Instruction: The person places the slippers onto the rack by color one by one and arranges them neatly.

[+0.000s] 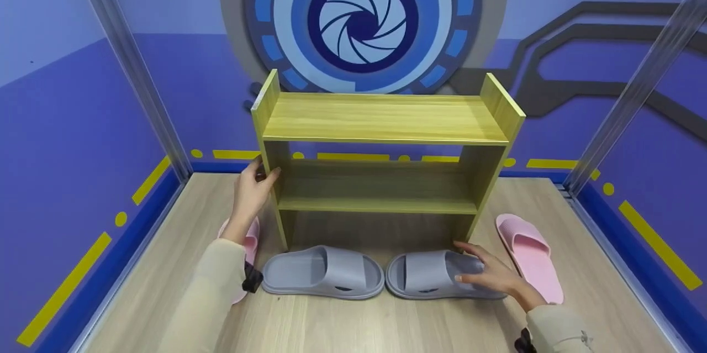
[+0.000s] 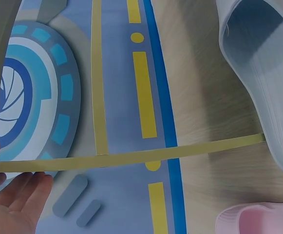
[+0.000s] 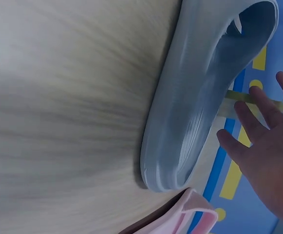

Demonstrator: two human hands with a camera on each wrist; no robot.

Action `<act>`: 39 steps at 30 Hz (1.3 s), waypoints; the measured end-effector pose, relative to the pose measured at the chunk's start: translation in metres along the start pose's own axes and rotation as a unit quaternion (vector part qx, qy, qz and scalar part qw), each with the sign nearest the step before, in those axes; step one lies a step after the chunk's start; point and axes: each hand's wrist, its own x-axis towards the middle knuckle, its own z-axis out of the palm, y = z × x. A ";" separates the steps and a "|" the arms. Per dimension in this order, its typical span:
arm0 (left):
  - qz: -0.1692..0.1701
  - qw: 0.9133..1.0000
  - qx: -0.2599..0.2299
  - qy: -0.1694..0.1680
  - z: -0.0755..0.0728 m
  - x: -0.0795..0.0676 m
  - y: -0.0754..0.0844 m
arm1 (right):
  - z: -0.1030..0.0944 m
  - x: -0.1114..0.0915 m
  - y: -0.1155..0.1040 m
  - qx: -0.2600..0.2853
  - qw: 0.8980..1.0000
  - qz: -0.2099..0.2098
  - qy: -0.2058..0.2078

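A small wooden shelf rack (image 1: 381, 121) with a top board and a middle board stands upright near the back wall. My left hand (image 1: 251, 195) holds the edge of its left side panel, thumb on the inner face and fingers outside; the left wrist view shows this panel edge (image 2: 126, 158) between them. My right hand (image 1: 491, 273), fingers spread, hovers over the heel of the right grey slipper (image 1: 428, 269), near the rack's right foot. No grip on the slipper shows. The left grey slipper (image 1: 345, 273) lies toe to toe with it, in front of the rack.
One pink slipper (image 1: 533, 259) lies right of the rack. Another pink slipper (image 1: 251, 242) lies to the left, partly behind my left forearm. Printed blue walls (image 1: 182, 93) and metal corner posts (image 1: 132, 66) enclose the wood-grain surface (image 1: 342, 325).
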 end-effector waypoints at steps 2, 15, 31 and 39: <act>0.003 1.000 0.010 0.001 0.000 0.000 0.000 | 0.002 0.001 -0.001 -0.009 1.000 -0.005 -0.005; 0.028 0.999 0.018 0.000 0.001 -0.001 -0.001 | 0.007 0.006 0.001 -0.067 0.996 -0.020 -0.059; 0.029 0.999 0.013 -0.007 -0.001 -0.001 -0.003 | 0.013 0.007 -0.006 -0.178 0.980 0.034 -0.079; 0.025 1.000 0.011 -0.012 -0.002 -0.001 -0.003 | 0.014 0.009 -0.005 -0.210 0.974 0.018 -0.081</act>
